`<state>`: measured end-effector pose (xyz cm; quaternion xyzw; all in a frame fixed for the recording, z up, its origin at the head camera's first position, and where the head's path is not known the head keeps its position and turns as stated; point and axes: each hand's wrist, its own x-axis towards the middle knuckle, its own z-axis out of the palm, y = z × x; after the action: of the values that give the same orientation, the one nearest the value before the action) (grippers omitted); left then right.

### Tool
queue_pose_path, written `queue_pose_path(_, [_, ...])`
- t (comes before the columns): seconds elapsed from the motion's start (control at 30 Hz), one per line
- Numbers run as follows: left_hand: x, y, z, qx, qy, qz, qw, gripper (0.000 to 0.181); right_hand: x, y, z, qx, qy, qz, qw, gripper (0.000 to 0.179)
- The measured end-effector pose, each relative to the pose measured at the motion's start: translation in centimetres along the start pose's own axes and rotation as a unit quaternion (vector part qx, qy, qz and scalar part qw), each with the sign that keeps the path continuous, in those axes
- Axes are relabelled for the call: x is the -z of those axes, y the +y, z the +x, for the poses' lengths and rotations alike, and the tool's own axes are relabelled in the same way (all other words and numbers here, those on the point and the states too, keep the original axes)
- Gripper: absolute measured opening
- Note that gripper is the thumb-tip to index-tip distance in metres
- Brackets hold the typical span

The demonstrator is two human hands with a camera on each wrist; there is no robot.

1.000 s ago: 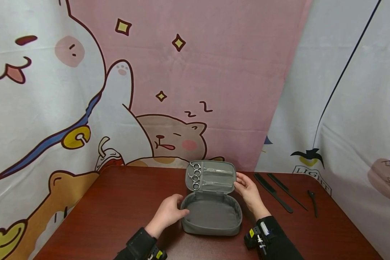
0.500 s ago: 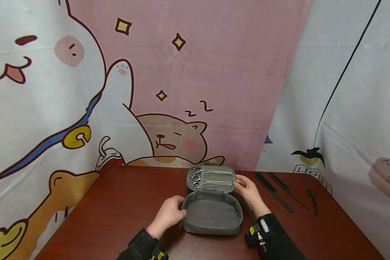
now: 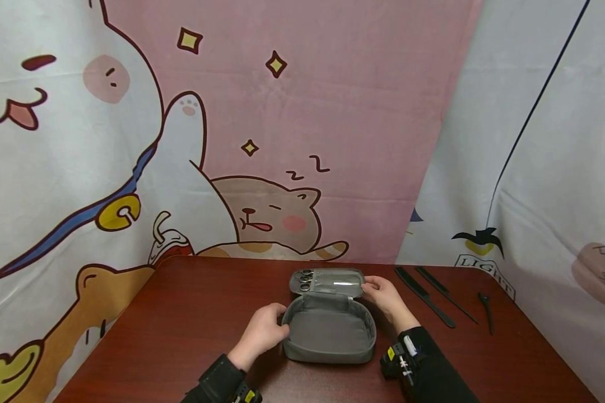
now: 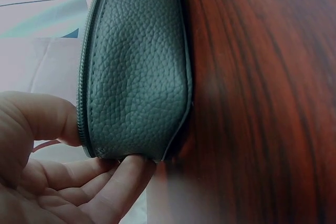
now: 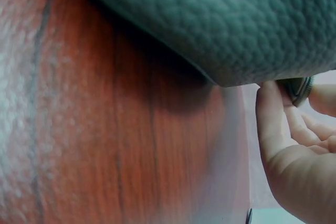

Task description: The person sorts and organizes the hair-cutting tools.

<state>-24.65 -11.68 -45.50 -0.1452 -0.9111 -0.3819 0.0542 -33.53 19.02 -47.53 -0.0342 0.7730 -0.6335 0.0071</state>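
Observation:
A grey zippered case (image 3: 330, 355) of pebbled leather lies unzipped on the table, its bottom part bare inside. Its lid (image 3: 354, 291) leans far back, hinged at the rear. Steel scissors (image 3: 306, 280) show their finger rings at the lid's left, tucked by clear pockets. My left hand (image 3: 259, 331) grips the case's left side, thumb over the zipper rim and fingers against the outer wall (image 4: 136, 72). My right hand (image 3: 389, 302) pinches the lid's right edge between thumb and fingers; in the right wrist view, the case wall (image 5: 226, 24) hides part of that lid.
To the right on the brown wooden table (image 3: 201, 313) lie a wide black comb (image 3: 423, 296), a thin-tailed comb (image 3: 446, 295) and a small black hair clip (image 3: 486, 313). A cartoon-printed cloth (image 3: 343, 140) hangs right behind the table's back edge.
The lid has swung backward and down toward the table, my right hand staying on its edge and lowering slightly. My left hand and the case's bottom have barely shifted.

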Motion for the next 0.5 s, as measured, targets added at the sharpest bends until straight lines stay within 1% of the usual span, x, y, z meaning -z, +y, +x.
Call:
queue_pose_path(0.2, [-0.05,0.00,0.00,-0.001,-0.001,0.001,1.0000,0.029,0.18,0.00,-0.15,-0.017,-0.027,-0.014,0.9994,0.036])
queue_pose_path(0.33, [-0.08,0.01,0.00,0.002,-0.001,0.001,1.0000,0.029,0.22,-0.03,-0.15,-0.032,-0.028,-0.020,0.9989,0.037])
queue_pose_path(0.5, [0.01,0.08,-0.07,0.008,-0.005,-0.002,1.0000,0.029,0.11,-0.52,-0.26,-0.057,-0.048,-0.043,0.9963,0.043])
